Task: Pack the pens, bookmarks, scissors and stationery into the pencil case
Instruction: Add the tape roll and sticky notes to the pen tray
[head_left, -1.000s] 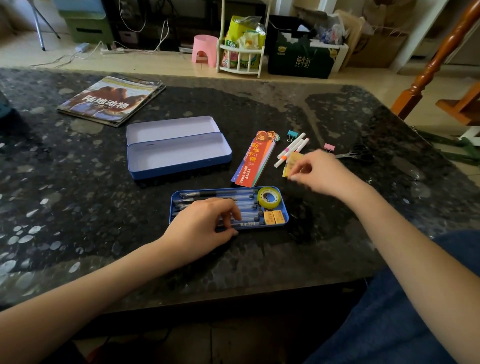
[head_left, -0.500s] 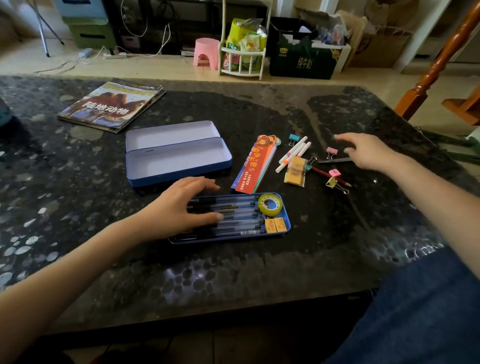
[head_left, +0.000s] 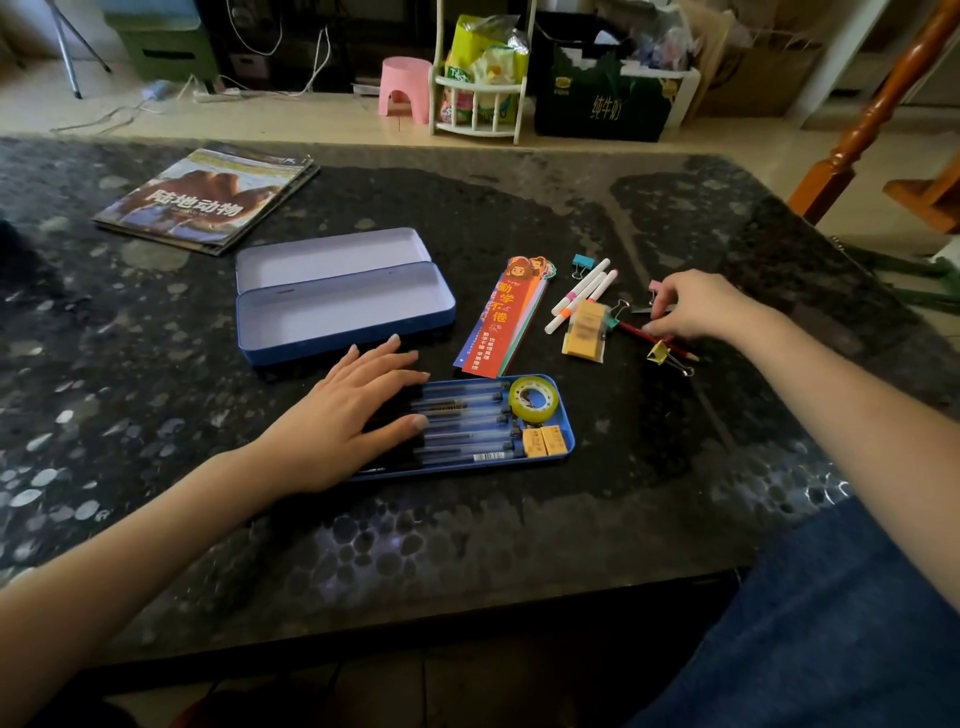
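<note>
Table: I see a dark, glossy stone top (head_left: 519, 530) with pebble-like mottling; beyond its far edge is pale floor with a pink stool (head_left: 405, 88).
Pencil case: a blue metal tin (head_left: 343, 306) with rounded corners lies open and bare inside, its lid flat behind it.
Tray: a shallow blue insert (head_left: 566, 431) sits in front of the tin, holding clear-barrelled pens (head_left: 467, 415), a yellow tape roll (head_left: 534, 399) and two orange erasers (head_left: 543, 441).
Left hand: my view shows it (head_left: 348, 421) lying flat, fingers spread, on the pens' dark ends, gripping nothing.
Right hand: it (head_left: 696, 312) reaches among the loose items; its fingertips touch the metal scissors (head_left: 641, 310), not yet closed around them.
Loose items: long card bookmarks (head_left: 501, 317), white markers (head_left: 582, 293), a wrapped yellow pack (head_left: 587, 330), a red pencil (head_left: 636, 331), binder clips (head_left: 667, 356).
Book: a glossy cover (head_left: 208, 197) lies far left.
</note>
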